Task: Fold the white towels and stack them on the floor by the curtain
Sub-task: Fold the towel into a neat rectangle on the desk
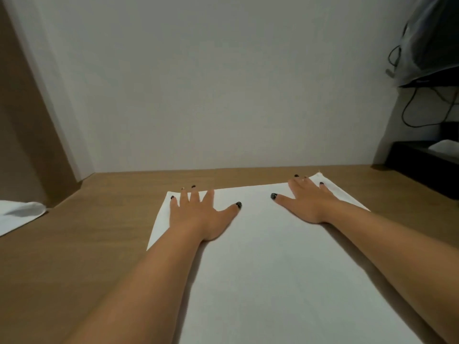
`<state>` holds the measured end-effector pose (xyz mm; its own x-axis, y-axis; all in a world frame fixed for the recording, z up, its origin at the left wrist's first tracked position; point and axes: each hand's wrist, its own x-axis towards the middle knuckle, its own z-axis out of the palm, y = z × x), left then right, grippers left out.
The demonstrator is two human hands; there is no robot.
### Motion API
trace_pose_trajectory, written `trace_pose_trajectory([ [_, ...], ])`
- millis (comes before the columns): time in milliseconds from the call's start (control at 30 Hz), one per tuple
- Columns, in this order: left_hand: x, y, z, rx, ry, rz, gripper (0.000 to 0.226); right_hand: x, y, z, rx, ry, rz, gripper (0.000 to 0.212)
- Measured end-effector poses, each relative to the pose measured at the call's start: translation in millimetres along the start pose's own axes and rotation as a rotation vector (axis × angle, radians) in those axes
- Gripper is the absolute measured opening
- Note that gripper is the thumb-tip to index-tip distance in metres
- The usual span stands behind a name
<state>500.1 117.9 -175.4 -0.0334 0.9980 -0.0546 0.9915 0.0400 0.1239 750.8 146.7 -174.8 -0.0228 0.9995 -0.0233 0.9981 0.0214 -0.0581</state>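
A wooden floor (74,256) is seen below a pale wall (223,83). A white towel (273,269) is spread flat on it, its long axis running away from the person. The far corners are covered by the left hand (201,214) and right hand (310,202), fingers straight and splayed, pressing. A second towel (17,214) lies well apart, nearer the left hand.

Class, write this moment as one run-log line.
stage: smoothing | left hand: flat on white towel, far-left corner | right hand: flat, far-right corner | surface: wooden floor
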Motion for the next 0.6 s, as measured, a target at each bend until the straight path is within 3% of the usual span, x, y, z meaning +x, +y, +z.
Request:
trace_pose_trajectory([
  [100,-8.9,1.9,-4.2,-0.127,0.199,0.04,0.062,-3.7,-4.4,-3.1,-0.02,-0.015,0.041,0.097],
  [167,-23.3,4.3,-10.2,-0.174,0.422,0.166,0.035,-12.4,-15.6,-9.3,-0.071,-0.02,0.061,0.083],
  [200,-33.5,6.3,-12.9,-0.161,0.463,0.232,0.033,-19.9,-24.1,-13.5,-0.107,0.004,0.033,0.074],
  [333,-84.0,11.5,-16.8,-0.248,0.245,0.258,0.044,-73.8,-63.0,-20.4,-0.024,0.048,-0.169,0.055],
  [433,-126.7,11.9,-11.7,-0.329,0.218,0.34,0.049,-120.8,-77.8,-9.9,0.031,-0.029,-0.251,0.054],
  [600,-151.2,9.6,5.7,-0.065,0.04,0.291,0.058,-137.7,-80.3,4.3,0.082,-0.021,-0.248,0.053],
])
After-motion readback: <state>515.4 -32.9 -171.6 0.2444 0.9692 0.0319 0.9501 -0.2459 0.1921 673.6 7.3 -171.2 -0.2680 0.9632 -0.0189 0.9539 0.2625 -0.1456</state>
